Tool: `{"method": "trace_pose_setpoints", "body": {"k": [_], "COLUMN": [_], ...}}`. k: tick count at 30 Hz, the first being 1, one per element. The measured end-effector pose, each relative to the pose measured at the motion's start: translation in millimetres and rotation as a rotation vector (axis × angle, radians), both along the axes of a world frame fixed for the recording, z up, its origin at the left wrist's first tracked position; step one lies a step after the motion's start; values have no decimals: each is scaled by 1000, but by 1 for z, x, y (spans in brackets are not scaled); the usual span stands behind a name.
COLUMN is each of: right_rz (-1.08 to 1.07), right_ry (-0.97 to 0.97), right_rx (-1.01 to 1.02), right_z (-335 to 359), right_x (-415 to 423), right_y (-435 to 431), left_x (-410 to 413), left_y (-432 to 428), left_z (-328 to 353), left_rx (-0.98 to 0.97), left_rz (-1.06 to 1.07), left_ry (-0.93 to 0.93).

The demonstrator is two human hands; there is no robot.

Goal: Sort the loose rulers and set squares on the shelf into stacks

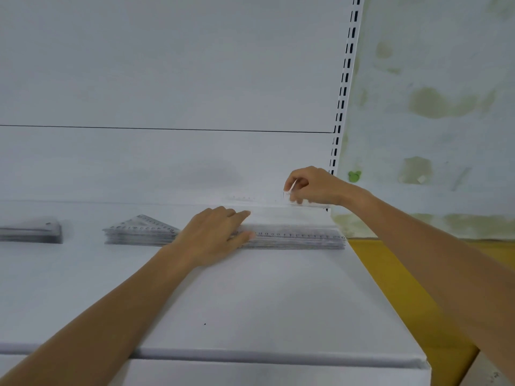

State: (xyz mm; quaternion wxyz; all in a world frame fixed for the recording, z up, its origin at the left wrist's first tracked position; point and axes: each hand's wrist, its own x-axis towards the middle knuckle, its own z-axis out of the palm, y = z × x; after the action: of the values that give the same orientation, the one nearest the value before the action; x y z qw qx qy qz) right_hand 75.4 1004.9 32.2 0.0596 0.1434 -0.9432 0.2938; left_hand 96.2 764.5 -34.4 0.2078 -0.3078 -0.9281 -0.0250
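The white shelf runs away from the camera to a white back panel. On the shelf, the stack of rulers lies with its long axis left to right, its right end at the shelf's right edge. The left hand lies palm down on the stack's left end, fingers together and stretched toward the right, flat on the top ruler, gripping nothing. Left of that stack sits a stack of set squares, and another stack lies further left. Behind the ruler stack, near the back panel, the right hand hovers with bent wrist, fingertips pinched on the right end of a clear ruler, which is blurred and extends leftward.
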Motion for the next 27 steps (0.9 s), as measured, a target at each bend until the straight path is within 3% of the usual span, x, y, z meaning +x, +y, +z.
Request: {"method": "trace_pose_setpoints", "body": {"k": [6,13,20,23,27], "right_rz": [29,-15,6,30,48], "right_ry": [-51,2,35,80,77], "right_rx": [15,43,108,80,135], "right_z": [-1,-23,-33,-37,-41], "right_x": [16,30,37,42,42], "right_y": [-13,-6,-2,-4,-8], "left_x": [6,-3,-7,-3,2], "left_y": [-4,-12,-16,-15,-15], "left_z": [-1,-7,-8,-6,-5], "left_rx": [8,355,590,581,376], "left_rz": [-2,-176,-87,3,209], "left_ry": [-41,-180,-254,-283,-125]}}
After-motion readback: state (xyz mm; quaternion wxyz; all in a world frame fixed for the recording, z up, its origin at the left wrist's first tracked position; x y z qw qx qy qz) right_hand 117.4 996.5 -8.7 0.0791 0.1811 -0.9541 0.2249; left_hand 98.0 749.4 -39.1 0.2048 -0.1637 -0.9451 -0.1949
